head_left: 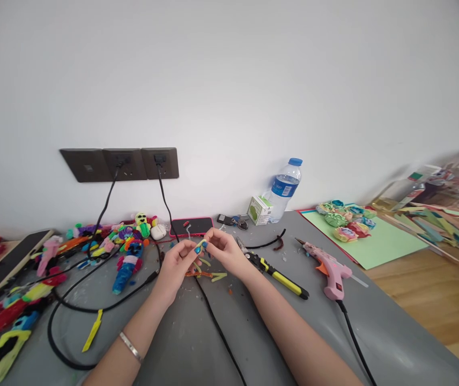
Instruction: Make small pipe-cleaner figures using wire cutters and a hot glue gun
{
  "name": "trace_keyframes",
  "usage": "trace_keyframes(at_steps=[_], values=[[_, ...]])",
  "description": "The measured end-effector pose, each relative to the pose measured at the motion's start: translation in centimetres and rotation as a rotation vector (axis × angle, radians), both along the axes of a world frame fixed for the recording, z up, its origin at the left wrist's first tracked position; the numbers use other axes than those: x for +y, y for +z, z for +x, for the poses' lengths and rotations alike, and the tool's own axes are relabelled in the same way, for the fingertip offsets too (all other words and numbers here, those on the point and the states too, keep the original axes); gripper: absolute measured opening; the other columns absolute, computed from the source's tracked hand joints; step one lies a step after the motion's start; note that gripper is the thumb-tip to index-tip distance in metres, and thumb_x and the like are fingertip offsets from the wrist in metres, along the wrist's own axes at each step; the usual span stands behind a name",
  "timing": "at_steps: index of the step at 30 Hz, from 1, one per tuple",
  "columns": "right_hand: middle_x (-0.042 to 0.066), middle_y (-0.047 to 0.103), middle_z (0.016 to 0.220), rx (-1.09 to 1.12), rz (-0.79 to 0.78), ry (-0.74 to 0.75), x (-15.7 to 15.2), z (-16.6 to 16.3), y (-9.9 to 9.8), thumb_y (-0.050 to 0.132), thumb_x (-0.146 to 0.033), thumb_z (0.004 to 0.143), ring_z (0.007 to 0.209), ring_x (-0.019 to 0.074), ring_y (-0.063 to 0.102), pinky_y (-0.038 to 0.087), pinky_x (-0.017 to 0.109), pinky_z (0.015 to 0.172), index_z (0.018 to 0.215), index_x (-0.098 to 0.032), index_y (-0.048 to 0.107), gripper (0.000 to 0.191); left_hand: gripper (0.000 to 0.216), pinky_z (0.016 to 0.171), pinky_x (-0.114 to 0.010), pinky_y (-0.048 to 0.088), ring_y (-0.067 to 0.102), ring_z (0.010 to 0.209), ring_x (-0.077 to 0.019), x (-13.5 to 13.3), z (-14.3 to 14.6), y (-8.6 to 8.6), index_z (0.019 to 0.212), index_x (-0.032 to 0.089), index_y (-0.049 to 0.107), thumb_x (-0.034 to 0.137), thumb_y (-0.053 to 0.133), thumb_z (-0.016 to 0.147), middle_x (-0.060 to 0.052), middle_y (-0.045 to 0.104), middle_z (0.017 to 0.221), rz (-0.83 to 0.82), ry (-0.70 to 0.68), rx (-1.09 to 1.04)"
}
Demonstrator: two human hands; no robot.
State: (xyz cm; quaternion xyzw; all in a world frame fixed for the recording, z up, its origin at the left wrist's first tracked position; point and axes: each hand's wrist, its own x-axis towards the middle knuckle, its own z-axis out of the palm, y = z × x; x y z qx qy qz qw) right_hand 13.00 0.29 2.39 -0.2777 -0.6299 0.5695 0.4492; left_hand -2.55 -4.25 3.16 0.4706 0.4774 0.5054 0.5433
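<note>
My left hand point(178, 264) and my right hand point(226, 251) meet above the grey table, fingertips pinched together. Between them is a short yellow-green pipe cleaner point(200, 244), mostly covered by the fingers. Blue shows at the fingertips; whether it is nail polish or part of the piece is hard to make out. Just below the hands lie orange and yellow pipe cleaner pieces point(218, 276). Beside my right forearm rest yellow-and-black pliers point(283, 279), their jaws pointing towards the wall. A phone with a red edge point(197, 225) lies behind my hands.
A pink glue gun point(334, 276) with its cord lies to the right. Against the wall stand a water bottle point(283, 195) and a small box point(260, 210). Black cables point(63, 321) loop across the left side, among fuzzy colourful figures point(127, 268). Green paper point(378, 249) carries crumpled flowers.
</note>
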Motion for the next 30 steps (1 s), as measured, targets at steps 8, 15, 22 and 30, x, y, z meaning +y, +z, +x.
trace_keyframes(at_steps=[8, 15, 22, 30], values=[[-0.004, 0.044, 0.068, -0.059, 0.019, -0.002, 0.0, -0.1, -0.2, 0.063, -0.044, 0.086, 0.056, 0.0096, 0.039, 0.032, 0.023, 0.053, 0.078, -0.019, 0.052, 0.028, 0.030, 0.049, -0.019, 0.041, 0.051, 0.055, -0.0090, 0.3, -0.3, -0.7, 0.084, 0.017, 0.063, 0.046, 0.069, 0.077, 0.001, 0.059, 0.069, 0.075, 0.111, -0.019], [-0.004, 0.046, 0.068, -0.083, 0.018, 0.042, -0.1, 0.0, -0.2, 0.061, -0.041, 0.086, 0.056, 0.0092, 0.041, 0.035, 0.023, 0.054, 0.078, -0.018, 0.052, 0.025, 0.026, 0.049, -0.018, 0.040, 0.050, 0.054, -0.0087, 0.7, -0.8, -1.4, 0.082, 0.017, 0.062, 0.041, 0.070, 0.076, 0.001, 0.061, 0.070, 0.145, 0.160, 0.053], [-0.002, 0.050, 0.064, -0.314, 0.185, -0.191, -0.2, 0.4, 0.6, 0.045, -0.032, 0.091, 0.058, 0.0121, 0.045, 0.035, 0.024, 0.056, 0.071, -0.020, 0.049, 0.024, 0.025, 0.049, -0.019, 0.040, 0.051, 0.054, -0.0100, 1.2, -1.3, -1.6, 0.078, 0.017, 0.062, 0.040, 0.070, 0.074, 0.000, 0.062, 0.065, 0.207, 0.234, 0.090], [0.012, 0.063, 0.098, -1.382, 0.207, -0.468, -4.2, 4.3, 5.8, 0.050, -0.023, 0.090, 0.091, 0.0246, 0.058, 0.038, 0.031, 0.073, 0.092, -0.015, 0.061, 0.014, 0.024, 0.051, -0.021, 0.041, 0.051, 0.054, -0.0113, 1.5, -1.8, -1.9, 0.075, 0.017, 0.061, 0.039, 0.068, 0.074, -0.002, 0.065, 0.065, 0.273, 0.210, 0.154]])
